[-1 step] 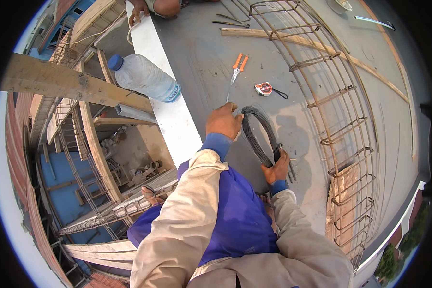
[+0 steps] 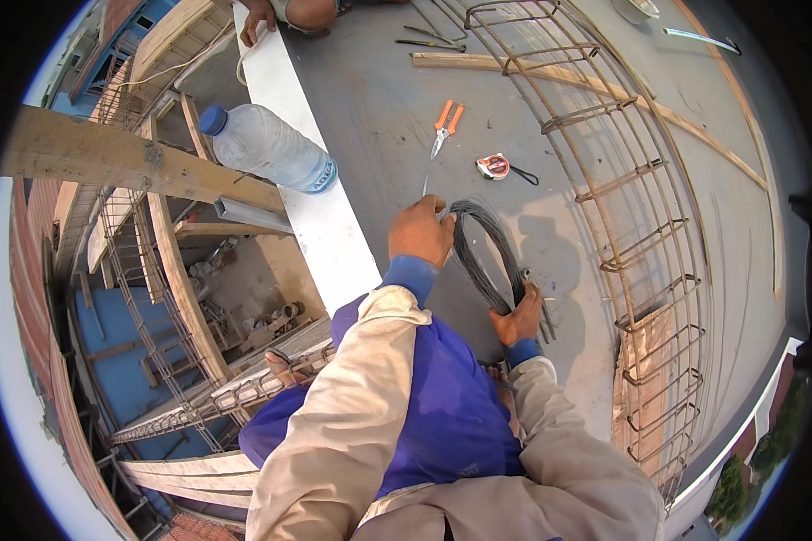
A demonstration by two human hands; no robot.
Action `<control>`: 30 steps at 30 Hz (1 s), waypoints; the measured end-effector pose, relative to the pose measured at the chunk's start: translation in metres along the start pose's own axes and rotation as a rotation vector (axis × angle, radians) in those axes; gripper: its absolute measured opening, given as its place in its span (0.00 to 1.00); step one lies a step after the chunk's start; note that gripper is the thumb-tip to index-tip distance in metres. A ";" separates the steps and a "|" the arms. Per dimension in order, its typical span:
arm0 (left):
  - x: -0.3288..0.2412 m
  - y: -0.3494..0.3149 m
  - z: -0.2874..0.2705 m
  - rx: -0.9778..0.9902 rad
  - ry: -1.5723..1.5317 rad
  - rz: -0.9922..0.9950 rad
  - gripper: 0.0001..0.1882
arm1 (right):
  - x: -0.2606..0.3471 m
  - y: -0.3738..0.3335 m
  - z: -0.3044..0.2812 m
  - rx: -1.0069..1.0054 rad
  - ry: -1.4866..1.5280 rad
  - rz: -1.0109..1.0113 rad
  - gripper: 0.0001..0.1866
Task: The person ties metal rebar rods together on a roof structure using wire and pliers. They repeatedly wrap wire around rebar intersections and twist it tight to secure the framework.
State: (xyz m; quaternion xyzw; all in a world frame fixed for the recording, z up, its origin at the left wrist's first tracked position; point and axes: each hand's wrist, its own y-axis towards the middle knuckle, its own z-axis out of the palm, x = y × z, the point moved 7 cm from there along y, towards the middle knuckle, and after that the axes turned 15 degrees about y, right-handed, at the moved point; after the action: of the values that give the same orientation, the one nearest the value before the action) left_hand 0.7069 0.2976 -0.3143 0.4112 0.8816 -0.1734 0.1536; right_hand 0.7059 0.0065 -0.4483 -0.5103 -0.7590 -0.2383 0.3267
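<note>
A looped bundle of thin dark tie wire (image 2: 489, 261) lies on the grey surface before me. My right hand (image 2: 518, 317) is closed round its lower end, where loose wire ends stick out. A small round metal piece (image 2: 526, 272) shows just above that thumb; what it belongs to is hidden. At the bundle's top end, my left hand (image 2: 421, 231) is closed, with a thin pale metal rod (image 2: 426, 185) rising from its fingers. Beyond lie orange-handled snips (image 2: 447, 117) with the blades toward me. A white and orange tape measure (image 2: 493, 167) with a black strap rests right of them.
A water bottle (image 2: 271, 149) with a blue cap is on a white board (image 2: 325, 248) at left. Another person's hand (image 2: 258, 20) touches the board's far end. Rebar cages (image 2: 636, 171) and a wooden batten (image 2: 532, 72) lie right. Left drops an opening with timber beams (image 2: 185, 279).
</note>
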 end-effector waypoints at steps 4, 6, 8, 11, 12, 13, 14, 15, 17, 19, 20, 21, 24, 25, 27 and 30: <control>0.011 -0.009 0.012 -0.090 -0.131 -0.150 0.12 | 0.001 -0.002 -0.005 0.018 0.012 0.008 0.51; 0.016 -0.008 0.010 -0.110 -0.050 -0.142 0.11 | 0.002 -0.002 -0.004 0.032 0.017 0.015 0.51; 0.015 -0.005 0.013 -0.069 0.110 -0.090 0.10 | 0.003 -0.002 -0.003 0.042 0.017 0.031 0.52; 0.020 -0.003 0.019 -0.026 0.116 -0.154 0.10 | 0.000 -0.002 -0.001 0.064 -0.030 0.073 0.53; 0.020 -0.003 0.020 -0.027 0.093 -0.162 0.10 | 0.002 -0.002 -0.002 0.051 -0.022 0.035 0.53; 0.021 -0.003 0.021 -0.028 0.070 -0.170 0.10 | 0.001 -0.002 -0.004 0.048 -0.017 0.037 0.53; 0.023 -0.004 0.024 -0.009 0.039 -0.188 0.10 | -0.002 -0.003 -0.005 0.046 -0.002 0.058 0.53; 0.023 -0.003 0.024 -0.018 0.030 -0.162 0.10 | -0.002 -0.003 -0.007 0.047 -0.013 0.045 0.52; 0.026 -0.004 0.029 0.024 -0.001 -0.166 0.10 | -0.007 -0.003 -0.009 0.063 -0.006 0.080 0.50; 0.023 -0.004 0.028 -0.023 -0.008 -0.102 0.09 | -0.008 -0.001 -0.012 0.062 -0.033 0.042 0.51; 0.023 -0.004 0.028 -0.037 -0.011 -0.087 0.10 | -0.011 0.001 -0.012 0.065 -0.038 0.062 0.51; 0.024 -0.005 0.031 -0.015 -0.093 -0.094 0.09 | -0.010 0.003 -0.013 0.062 -0.052 0.033 0.51; 0.029 -0.009 0.037 0.064 -0.494 -0.119 0.08 | -0.019 0.015 -0.014 0.071 -0.082 0.044 0.51; 0.030 -0.012 0.038 0.103 -0.732 -0.128 0.07 | -0.023 0.019 -0.014 0.088 -0.093 0.060 0.51; 0.034 -0.015 0.033 0.142 -1.123 -0.177 0.04 | -0.034 0.029 -0.015 0.128 -0.120 0.093 0.51; 0.042 -0.024 0.011 0.156 -1.512 -0.233 0.01 | -0.051 0.044 -0.019 0.184 -0.188 0.158 0.51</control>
State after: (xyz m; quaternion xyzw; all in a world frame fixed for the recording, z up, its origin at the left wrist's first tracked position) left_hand 0.6637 0.3070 -0.3372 0.0949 0.5595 -0.4843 0.6659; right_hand 0.7649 -0.0223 -0.4720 -0.5565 -0.7624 -0.0926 0.3171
